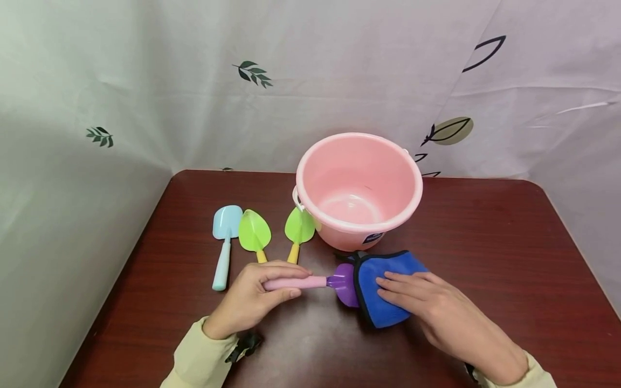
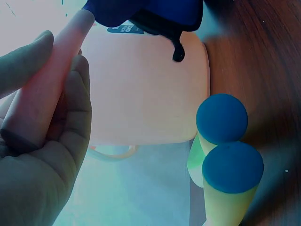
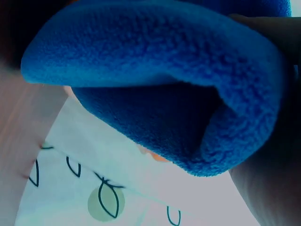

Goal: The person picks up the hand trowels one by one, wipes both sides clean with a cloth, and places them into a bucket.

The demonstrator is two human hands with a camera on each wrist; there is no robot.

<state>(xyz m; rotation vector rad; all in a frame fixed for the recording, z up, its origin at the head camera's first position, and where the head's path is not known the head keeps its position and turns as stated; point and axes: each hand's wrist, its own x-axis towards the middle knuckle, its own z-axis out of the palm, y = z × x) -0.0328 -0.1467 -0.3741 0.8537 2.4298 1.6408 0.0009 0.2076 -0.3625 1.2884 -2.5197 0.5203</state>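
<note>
My left hand (image 1: 252, 302) grips the pink handle (image 1: 296, 282) of a toy shovel whose purple blade (image 1: 345, 284) lies on the dark wooden table (image 1: 509, 253). In the left wrist view the handle (image 2: 51, 80) runs through my curled fingers (image 2: 70, 132). My right hand (image 1: 427, 307) presses a folded blue cloth (image 1: 383, 288) down over the blade's right part with straight fingers. The cloth (image 3: 155, 89) fills the right wrist view. A pink bucket (image 1: 359, 188) stands just behind the cloth.
A light blue shovel (image 1: 224, 242) and two green-bladed shovels with yellow handles (image 1: 254, 234) (image 1: 298, 230) lie left of the bucket. A leaf-printed curtain (image 1: 252, 73) hangs close behind the table. The table's left edge drops off near the blue shovel.
</note>
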